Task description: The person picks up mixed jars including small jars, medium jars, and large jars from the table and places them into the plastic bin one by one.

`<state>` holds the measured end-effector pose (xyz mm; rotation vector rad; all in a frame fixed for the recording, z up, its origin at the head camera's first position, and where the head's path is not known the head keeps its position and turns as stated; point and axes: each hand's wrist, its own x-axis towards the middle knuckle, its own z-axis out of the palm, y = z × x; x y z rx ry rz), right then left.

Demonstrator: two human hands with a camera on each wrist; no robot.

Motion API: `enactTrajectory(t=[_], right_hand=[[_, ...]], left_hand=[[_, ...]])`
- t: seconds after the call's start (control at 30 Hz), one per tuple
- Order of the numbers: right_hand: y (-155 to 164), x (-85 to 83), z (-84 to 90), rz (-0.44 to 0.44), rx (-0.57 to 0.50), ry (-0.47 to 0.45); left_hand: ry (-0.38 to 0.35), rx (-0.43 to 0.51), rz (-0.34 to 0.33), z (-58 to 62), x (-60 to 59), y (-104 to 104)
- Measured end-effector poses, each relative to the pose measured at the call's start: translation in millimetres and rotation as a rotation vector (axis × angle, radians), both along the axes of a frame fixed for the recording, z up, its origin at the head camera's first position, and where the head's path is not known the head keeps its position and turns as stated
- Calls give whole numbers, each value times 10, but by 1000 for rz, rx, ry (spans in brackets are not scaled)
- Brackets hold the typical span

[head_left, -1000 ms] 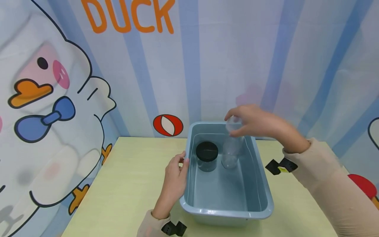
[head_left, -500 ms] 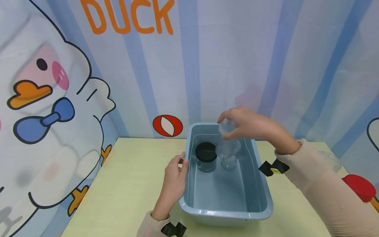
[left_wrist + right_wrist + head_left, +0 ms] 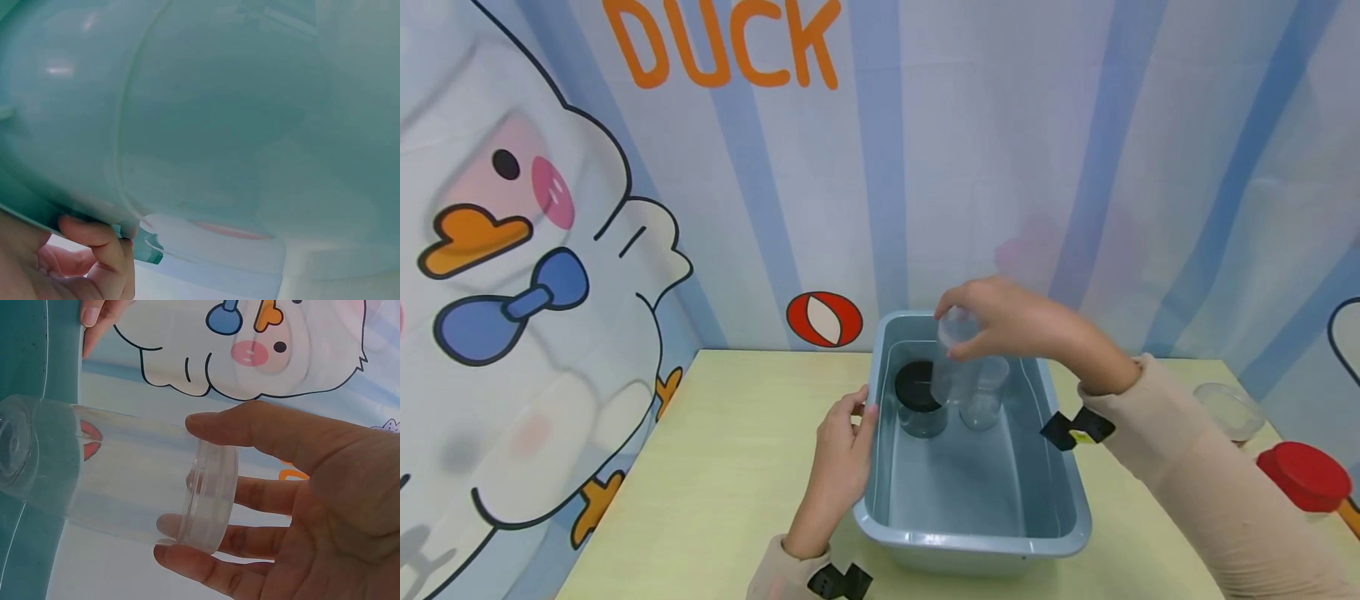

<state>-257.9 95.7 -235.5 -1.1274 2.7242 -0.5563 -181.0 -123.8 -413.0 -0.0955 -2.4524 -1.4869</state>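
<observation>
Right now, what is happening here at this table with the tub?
A person's right hand grips a clear lidded jar by its top, holding it tilted over the blue-grey tub. The left hand holds the tub's near-left rim. Inside the tub stand a black-lidded jar and another clear jar. A red-lidded container sits on the table's right side.

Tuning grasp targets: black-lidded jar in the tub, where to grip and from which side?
Grip the black lid rim of the jar from straight above. It stands upright near the tub left wall, and the clear jar in the right hand crowds its right, so sideways approach looks blocked.
</observation>
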Motion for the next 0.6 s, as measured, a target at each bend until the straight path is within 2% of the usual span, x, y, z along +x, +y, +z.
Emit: enactTrajectory(t=[0.6], right_hand=[[-166, -25, -91, 36, 29, -39]], left_hand=[[1, -2, -7, 3, -15, -4]])
